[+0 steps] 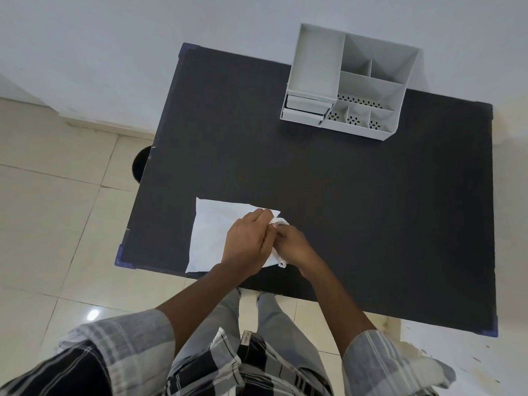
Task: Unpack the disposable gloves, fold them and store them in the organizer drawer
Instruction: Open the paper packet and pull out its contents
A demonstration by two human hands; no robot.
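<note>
Head view looks down on a black table [343,195]. Both hands meet over a flat white packet of gloves [211,235] near the front-left edge — the left hand [248,244] and right hand [291,244] each pinch its right end. Well apart, a grey organizer [371,92] stands at the far side, its drawers [303,108] facing front.

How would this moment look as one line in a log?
stage: unpacking | left hand: on white packet | right hand: pinching packet's right edge | organizer: far right, drawers nearly shut
</note>
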